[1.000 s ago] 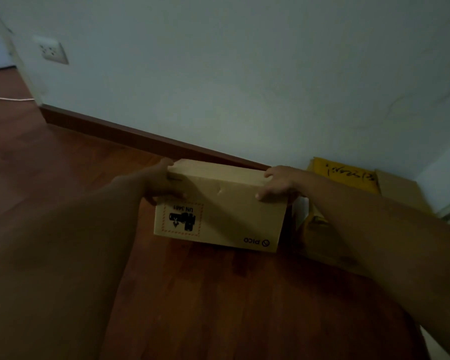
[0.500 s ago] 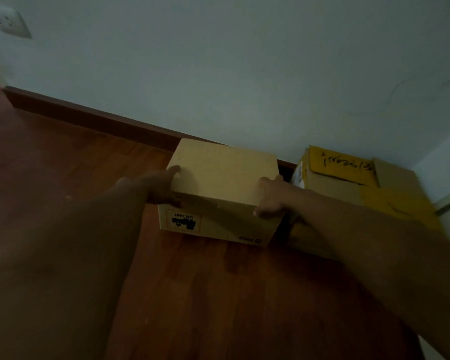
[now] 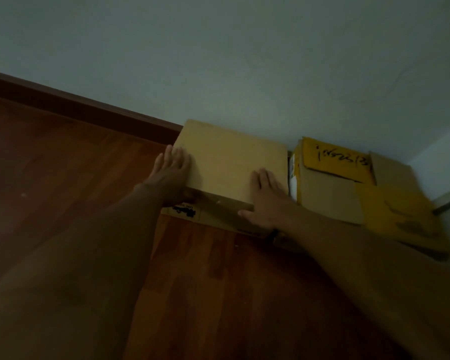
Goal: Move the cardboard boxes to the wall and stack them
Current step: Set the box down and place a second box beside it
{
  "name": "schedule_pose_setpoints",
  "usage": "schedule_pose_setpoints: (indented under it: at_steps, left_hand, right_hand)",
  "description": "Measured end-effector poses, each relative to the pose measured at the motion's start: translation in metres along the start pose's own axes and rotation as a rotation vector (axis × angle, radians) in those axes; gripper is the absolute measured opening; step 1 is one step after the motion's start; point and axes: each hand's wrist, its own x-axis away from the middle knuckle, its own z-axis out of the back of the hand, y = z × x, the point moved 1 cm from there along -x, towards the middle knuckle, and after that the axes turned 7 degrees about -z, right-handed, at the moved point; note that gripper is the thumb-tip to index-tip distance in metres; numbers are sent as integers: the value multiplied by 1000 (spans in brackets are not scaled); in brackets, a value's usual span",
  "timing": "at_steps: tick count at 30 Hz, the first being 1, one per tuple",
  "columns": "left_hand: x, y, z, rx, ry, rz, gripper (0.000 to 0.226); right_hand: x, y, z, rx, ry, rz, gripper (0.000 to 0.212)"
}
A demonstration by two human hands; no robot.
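two hands are resting on a plain cardboard box [image 3: 229, 162]. the left hand [image 3: 172, 175] is lying flat with fingers spread over the box's top left edge, its thumb side hanging down the near face. the right hand [image 3: 265, 198] is lying flat with fingers spread on the top near the right corner, thumb pressing along the front edge. the box is sitting on the wooden floor [image 3: 63, 178], its far side reaching the white wall [image 3: 218, 61] and dark skirting board [image 3: 89, 107]. just beside it on the right, an opened yellow box [image 3: 348, 188] with handwriting is sitting against the wall.
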Motion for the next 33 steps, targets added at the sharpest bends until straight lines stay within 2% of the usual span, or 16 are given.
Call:
schedule_pose_setpoints:
  at_steps: [7,11,14,17,21,25,29,33]
  left_hand:
    - [-26,-1,-18,-176,176,-62,123]
    - [-23,-1,-13,-170,160,-68,127]
    - [-23,5,-6,-116,71,-24,128]
    - [-19,12,4,15,14,17,122]
    - [7,16,22,181,17,-22,98]
    - [60,-15,63,240,77,49,68]
    - [128,-65,89,241,217,241,61]
    - [205,-99,109,237,283,400,52]
  right_hand:
    - [-21,16,-13,-39,124,5,123]
    - [-25,17,-14,-24,129,25,126]
    - [-22,18,-4,34,68,31,123]
    - [-17,20,14,17,-31,37,112]
    - [-1,5,28,13,-66,67,75]
    - [29,-46,48,41,49,207,57]
    - [41,-112,73,56,183,363,47]
    - [58,-192,97,26,279,515,36]
